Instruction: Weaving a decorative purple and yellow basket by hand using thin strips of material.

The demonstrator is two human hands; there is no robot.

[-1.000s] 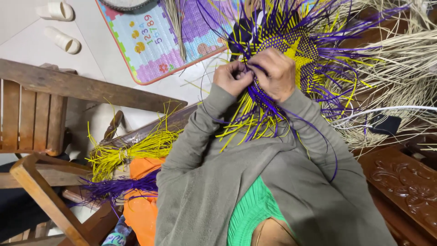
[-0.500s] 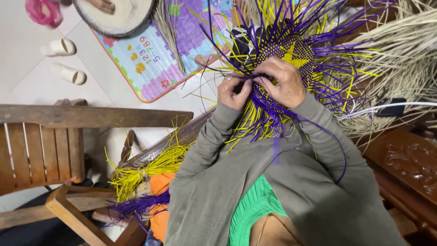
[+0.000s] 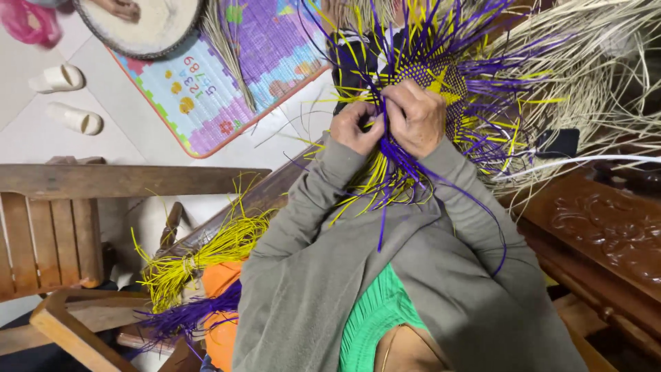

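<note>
Left hand [image 3: 354,127] and right hand [image 3: 415,117] side by side, both pinching purple and yellow strands [image 3: 385,172], at near edge of woven piece [image 3: 434,79], spare yellow bundle [image 3: 200,255] lower left by chair [image 3: 62,207]

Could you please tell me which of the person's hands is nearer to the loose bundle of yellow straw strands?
Left. The left hand sits on the side of the bundle of yellow straw strands; the right hand grips purple strands farther off.

Evenly lit from overhead, soft shadows only; sharp at centre, blurred at far left, dim near right.
</note>
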